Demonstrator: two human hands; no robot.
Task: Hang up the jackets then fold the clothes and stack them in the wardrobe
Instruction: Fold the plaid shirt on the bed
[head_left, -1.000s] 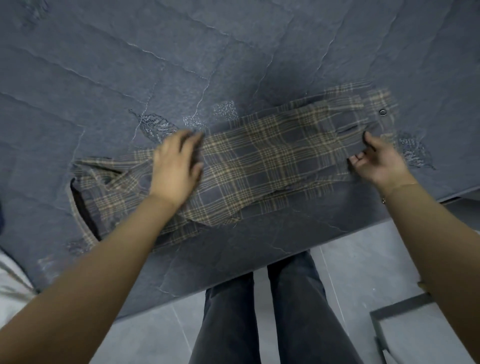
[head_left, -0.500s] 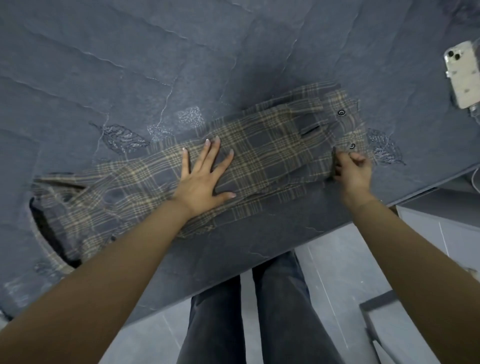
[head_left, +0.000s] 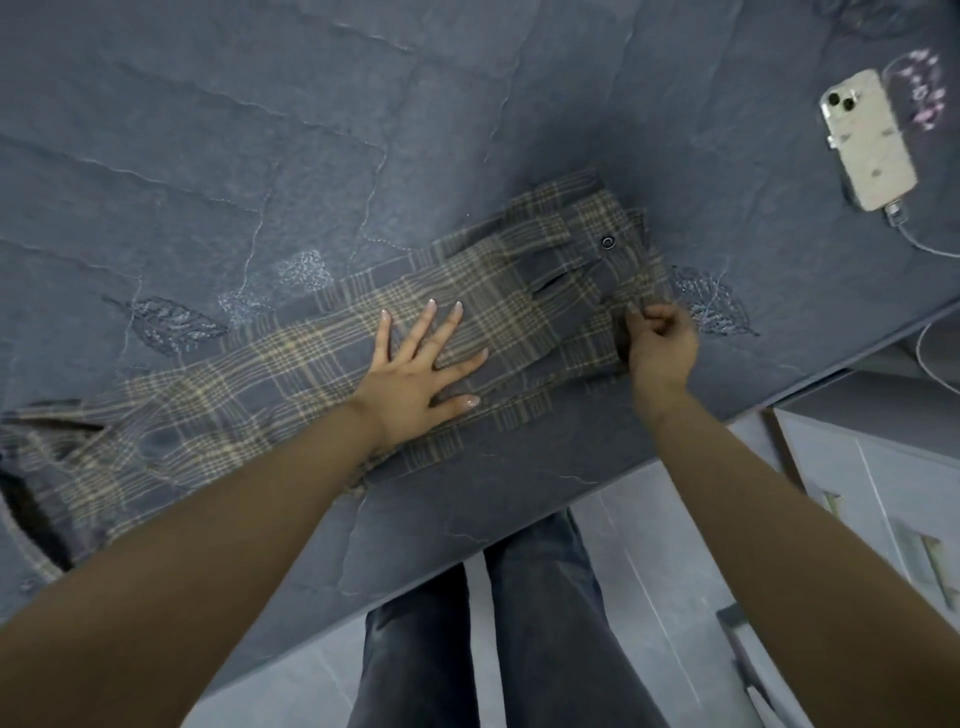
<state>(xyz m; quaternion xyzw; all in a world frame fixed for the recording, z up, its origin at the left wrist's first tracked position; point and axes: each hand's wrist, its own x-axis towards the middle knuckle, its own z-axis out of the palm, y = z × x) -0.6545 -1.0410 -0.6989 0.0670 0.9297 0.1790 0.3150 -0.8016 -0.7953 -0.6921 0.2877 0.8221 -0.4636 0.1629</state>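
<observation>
A dark plaid pair of trousers (head_left: 270, 374) lies folded lengthwise across the blue-grey bed cover (head_left: 260, 130), waistband with a button at the right, legs running off to the left. My left hand (head_left: 421, 371) presses flat on the middle of the trousers, fingers spread. My right hand (head_left: 660, 343) pinches the waistband edge at the right end, fingers curled round the cloth.
A white phone (head_left: 865, 140) lies on the bed at the upper right with a cable running off the edge. The bed's near edge crosses the view diagonally; below it are my legs on the grey tiled floor (head_left: 649, 545) and white furniture (head_left: 883, 467) at right.
My left hand went from gripping the cloth to lying flat with fingers spread. My right hand closed on the waistband edge. The view shifted, bringing the phone into sight.
</observation>
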